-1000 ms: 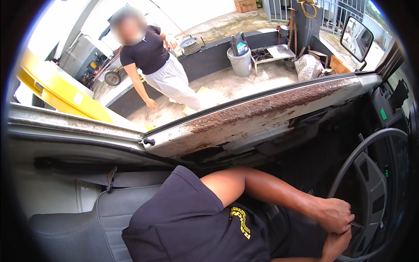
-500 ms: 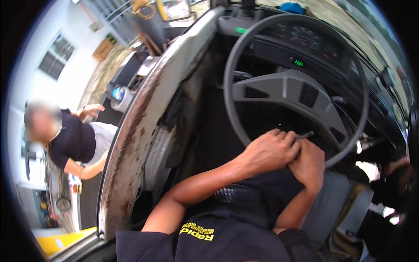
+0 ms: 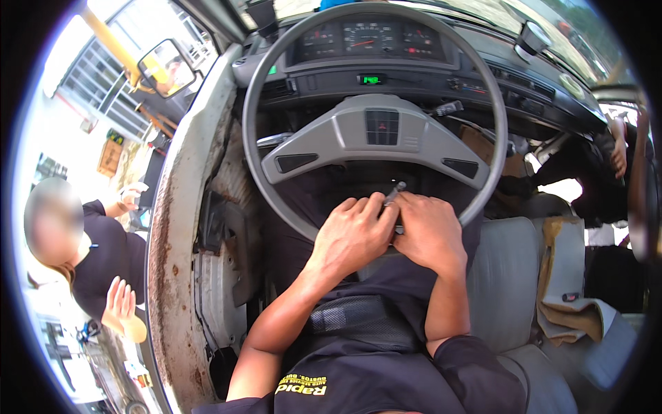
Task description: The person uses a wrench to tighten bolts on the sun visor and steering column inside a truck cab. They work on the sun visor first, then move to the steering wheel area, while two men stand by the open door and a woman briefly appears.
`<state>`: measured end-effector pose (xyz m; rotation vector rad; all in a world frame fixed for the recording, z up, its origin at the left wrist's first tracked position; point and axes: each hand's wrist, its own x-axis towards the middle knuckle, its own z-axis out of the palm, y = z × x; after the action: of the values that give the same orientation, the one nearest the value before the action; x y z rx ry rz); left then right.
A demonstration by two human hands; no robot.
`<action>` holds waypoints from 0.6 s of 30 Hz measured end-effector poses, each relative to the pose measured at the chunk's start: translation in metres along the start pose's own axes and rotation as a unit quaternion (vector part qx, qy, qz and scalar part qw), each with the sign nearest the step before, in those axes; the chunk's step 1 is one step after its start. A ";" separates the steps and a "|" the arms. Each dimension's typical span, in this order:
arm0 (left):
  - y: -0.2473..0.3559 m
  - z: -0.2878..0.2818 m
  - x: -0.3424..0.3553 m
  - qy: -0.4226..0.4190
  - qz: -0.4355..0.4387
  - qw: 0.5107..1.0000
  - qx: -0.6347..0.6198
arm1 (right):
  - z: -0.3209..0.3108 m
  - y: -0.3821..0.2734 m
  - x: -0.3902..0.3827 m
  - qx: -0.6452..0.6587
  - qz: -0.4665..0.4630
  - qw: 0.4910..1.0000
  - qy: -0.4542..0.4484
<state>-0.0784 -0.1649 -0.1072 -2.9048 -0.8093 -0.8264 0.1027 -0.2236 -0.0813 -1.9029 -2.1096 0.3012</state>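
A grey steering wheel (image 3: pixel 345 134) stands in front of me, and both hands come together over the lower part of its rim. My left hand (image 3: pixel 355 229) is closed, with a slim grey-and-dark stick (image 3: pixel 395 192) poking up beside its index finger. I cannot make out exactly what kind of stick this is. Touching the left fingers is my right hand (image 3: pixel 432 231), its fingers curled downward. The fingertips of both hands are hidden from above, and so is the stick's lower end.
Beyond the wheel is the dashboard with its gauges (image 3: pixel 369 40) and a green-lit clock (image 3: pixel 372 80). A rusty door sill (image 3: pixel 172 276) runs along my left; a person in dark clothes (image 3: pixel 103 255) stands outside. Grey seats (image 3: pixel 507 276) and another person's dark-clothed leg (image 3: pixel 576 165) are at right.
My view has turned, so the wheel now stands more upright and central. Both hands stay together at the rim with the stick between them. The person outside has raised a hand.
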 end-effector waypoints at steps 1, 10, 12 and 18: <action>0.000 0.002 0.001 0.000 0.003 1.000 -0.004 | 0.000 0.001 -0.001 0.004 -0.010 1.000 0.012; 0.003 0.005 0.005 -0.002 -0.005 1.000 -0.005 | 0.009 0.011 -0.003 0.001 -0.019 0.999 0.033; 0.003 0.003 0.003 -0.008 -0.008 1.000 -0.006 | 0.010 0.011 -0.002 0.002 -0.022 0.999 0.037; 0.001 0.003 0.001 -0.006 -0.022 0.999 -0.039 | 0.011 0.007 -0.001 0.017 -0.007 0.999 0.027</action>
<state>-0.0759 -0.1651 -0.1092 -2.9718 -0.8657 -0.8648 0.1056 -0.2236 -0.0938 -1.8545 -2.0687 0.2770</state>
